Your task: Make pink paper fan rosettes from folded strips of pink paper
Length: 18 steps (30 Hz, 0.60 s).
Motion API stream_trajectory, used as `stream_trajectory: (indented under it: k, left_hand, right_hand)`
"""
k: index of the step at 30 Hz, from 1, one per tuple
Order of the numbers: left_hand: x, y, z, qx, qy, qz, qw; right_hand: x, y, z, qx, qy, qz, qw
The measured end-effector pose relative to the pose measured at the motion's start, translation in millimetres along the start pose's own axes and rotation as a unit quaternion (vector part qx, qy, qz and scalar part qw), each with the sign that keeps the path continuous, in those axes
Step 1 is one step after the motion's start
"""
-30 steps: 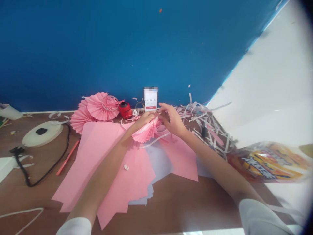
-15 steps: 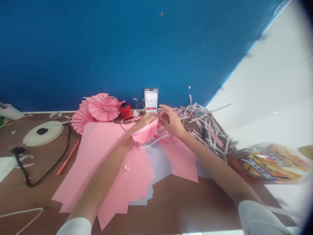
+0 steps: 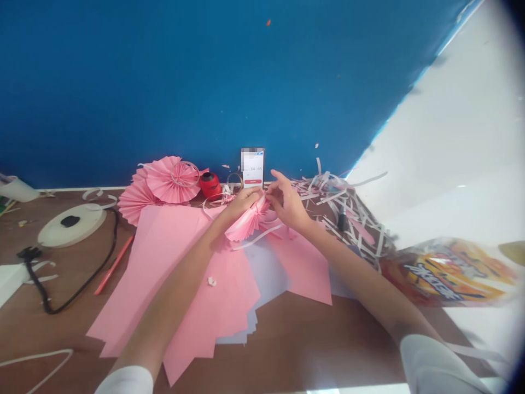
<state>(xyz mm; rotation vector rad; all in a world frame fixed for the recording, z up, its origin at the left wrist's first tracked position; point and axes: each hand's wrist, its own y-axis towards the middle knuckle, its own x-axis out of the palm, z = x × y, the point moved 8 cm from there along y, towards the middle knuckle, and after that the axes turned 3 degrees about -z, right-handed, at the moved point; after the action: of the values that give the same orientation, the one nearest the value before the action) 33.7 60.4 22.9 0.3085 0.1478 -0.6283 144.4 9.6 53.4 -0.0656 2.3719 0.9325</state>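
Observation:
A pleated pink paper fan [image 3: 245, 225] is held up in the middle, above the sheets on the table. My left hand [image 3: 245, 201] is closed over its upper left side, with the fingertips near its gathered top. At the fan's upper right edge, my right hand [image 3: 287, 204] pinches with thumb and fingers, while one finger points up and away. Exactly what the right fingertips grip is too small to make out. Beneath lie pink paper sheets [image 3: 164, 262] and pale lilac sheets [image 3: 266, 268]. A thin white paper strip [image 3: 258, 238] lies just below the fan.
Finished pink paper rosettes [image 3: 172, 178] lean at the back left beside a red container [image 3: 210, 186]. A phone [image 3: 253, 169] stands against the blue wall. Paper scraps [image 3: 340, 191] pile up right of it, near a colourful plastic packet [image 3: 455, 273]. A black cable [image 3: 88, 287] curves at left.
The pink fan has tilted and looks narrower, its left edge drawn inward. My left hand has shifted slightly, and my right index finger is lifted a little higher.

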Motion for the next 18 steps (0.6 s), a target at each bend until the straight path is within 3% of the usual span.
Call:
stream_trajectory:
  k: [18]
  left_hand:
    - [7.8, -5.8, 21.6, 0.059, 0.151, 0.003, 0.987]
  right_hand:
    - [-1.0, -1.8, -3.6, -0.011, -0.027, 0.022, 0.999]
